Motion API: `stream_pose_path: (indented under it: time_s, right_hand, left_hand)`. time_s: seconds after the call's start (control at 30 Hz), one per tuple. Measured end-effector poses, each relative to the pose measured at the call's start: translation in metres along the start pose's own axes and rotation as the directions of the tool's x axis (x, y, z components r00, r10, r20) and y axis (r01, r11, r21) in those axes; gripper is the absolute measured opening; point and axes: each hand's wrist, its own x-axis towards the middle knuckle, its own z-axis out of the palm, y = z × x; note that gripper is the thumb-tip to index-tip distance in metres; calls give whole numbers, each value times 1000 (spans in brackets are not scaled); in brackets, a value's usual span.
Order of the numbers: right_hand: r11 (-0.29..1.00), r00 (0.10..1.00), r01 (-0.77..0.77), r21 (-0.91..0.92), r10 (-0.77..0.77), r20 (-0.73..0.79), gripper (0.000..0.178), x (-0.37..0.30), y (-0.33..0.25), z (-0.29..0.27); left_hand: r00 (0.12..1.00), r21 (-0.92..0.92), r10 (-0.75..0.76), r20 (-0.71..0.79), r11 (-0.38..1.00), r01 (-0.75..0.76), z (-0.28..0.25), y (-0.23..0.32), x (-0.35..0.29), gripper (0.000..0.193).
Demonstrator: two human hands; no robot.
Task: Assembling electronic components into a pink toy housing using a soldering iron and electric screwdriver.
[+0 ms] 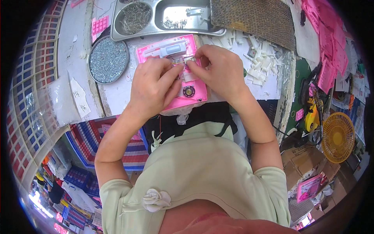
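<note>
Head view shows the pink casing at the worktop's near edge, seemingly part-fitted — round speaker in, wires perhaps unfinished — left hand's fingertips bunched, hold hidden, right hand's thumb and forefinger apparently pinching a small pale part.

Through my remote feed I see a white worktable. On its far side I make out a metal compartment tray, with a round dish just beside it and a pink grid piece near both. To the right I see a loose spread of white plastic pieces. At the near edge I have a pale block; leftward, a clear plastic bag beside a white paper scrap.
</note>
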Motion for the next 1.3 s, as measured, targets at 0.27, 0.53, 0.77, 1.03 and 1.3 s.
stream_pose_path:
  time_s: [0.27,0.53,0.77,1.03,1.3]
  right_hand:
    - [986,993,8,-167,12,118,18,9,-9,-2]
    - [886,934,-329,326,253,254,12,7,11,-3]
    - [540,857,-510,670,388,341,24,-20,17,-3]
    - [986,985,151,-71,-157,-77,19,-25,-10,4]
    - [672,868,-496,550,382,316,21,0,18,3]
  left_hand:
    - [998,106,61,-6,993,-60,4,-3,8,32]
    - [997,162,44,55,985,-53,7,-3,12,36]
    - [994,120,99,49,987,-104,12,-10,14,38]
    - [994,140,91,66,985,-99,12,-8,16,38]
    - [996,16,76,-53,997,-76,4,-21,20,26]
